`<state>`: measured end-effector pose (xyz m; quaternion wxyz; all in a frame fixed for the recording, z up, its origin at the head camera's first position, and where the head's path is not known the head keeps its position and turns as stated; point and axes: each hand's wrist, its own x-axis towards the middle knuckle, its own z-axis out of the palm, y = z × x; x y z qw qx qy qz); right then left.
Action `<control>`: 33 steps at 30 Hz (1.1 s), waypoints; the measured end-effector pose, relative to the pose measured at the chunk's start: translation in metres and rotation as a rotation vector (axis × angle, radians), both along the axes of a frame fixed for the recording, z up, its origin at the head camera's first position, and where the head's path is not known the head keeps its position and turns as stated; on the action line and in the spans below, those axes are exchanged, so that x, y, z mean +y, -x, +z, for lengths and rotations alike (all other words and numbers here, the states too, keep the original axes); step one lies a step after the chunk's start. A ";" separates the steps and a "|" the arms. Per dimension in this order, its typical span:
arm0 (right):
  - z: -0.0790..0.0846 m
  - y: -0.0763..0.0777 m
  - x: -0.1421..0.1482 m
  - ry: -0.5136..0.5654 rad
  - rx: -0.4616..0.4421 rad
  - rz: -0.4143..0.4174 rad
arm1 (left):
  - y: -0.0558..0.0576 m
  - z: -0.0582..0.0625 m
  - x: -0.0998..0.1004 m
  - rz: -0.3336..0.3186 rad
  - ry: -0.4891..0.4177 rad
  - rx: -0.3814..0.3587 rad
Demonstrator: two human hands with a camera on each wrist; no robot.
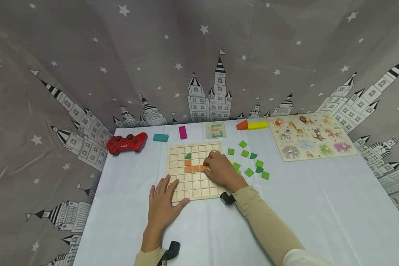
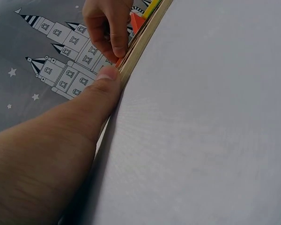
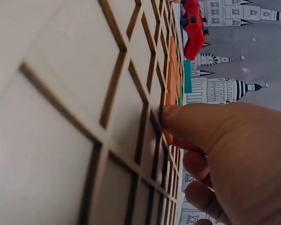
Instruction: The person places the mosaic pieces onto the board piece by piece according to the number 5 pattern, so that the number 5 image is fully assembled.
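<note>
Orange tile (image 1: 203, 168), pinched between thumb and fingertips of the right hand (image 1: 222, 170), sits low over a pale wooden grid board (image 1: 197, 193). Just left of those fingers lie more orange tiles (image 1: 191, 169); loose green tiles (image 1: 249, 172) lie to their right. The left hand (image 1: 164, 203) rests across the board's near-left corner, fingers spread, gripping nothing. A tilted tile could catch on the ridges (image 3: 103, 137); a brushing fingertip might nudge its neighbours; lighter left-hand pressure could let the board slide.
</note>
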<state>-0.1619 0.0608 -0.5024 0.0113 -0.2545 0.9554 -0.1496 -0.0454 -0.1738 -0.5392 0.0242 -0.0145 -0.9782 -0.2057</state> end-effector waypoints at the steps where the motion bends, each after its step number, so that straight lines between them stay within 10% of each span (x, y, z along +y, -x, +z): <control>1: 0.001 0.000 -0.001 -0.003 -0.005 -0.001 | 0.000 0.000 0.000 0.003 -0.005 -0.002; 33: 0.004 -0.002 0.008 0.070 -0.075 -0.056 | -0.005 0.004 -0.001 -0.004 -0.006 0.022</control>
